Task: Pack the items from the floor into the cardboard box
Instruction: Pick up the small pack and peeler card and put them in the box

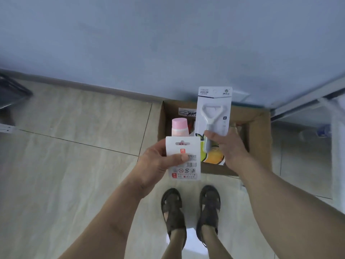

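Head view, setting: a person stands on a pale tiled floor point(74, 165), looking down at their own sandalled feet point(190, 212); an open cardboard box point(259, 139) sits on the floor just ahead, against a blue wall point(168, 43)
Head view, step in hand: judged to be the drop-off stage, as both hands carry packaged items at the box
Head view, left hand: the left hand point(158, 163) grips a white carded pack point(183, 161) with a pink-capped item at its top, thumb across the card's face; it hangs over the box's near-left edge, partly above the floor
Head view, right hand: the right hand point(229, 144) holds a fruit peeler pack point(214, 113) by its lower part, the card upright above the box opening
Head view, box contents: some things already lie inside, too hidden to name
Head view, next move: likely lowering each pack into the opening and letting go; the left pack needs to travel forward and right to clear the rim
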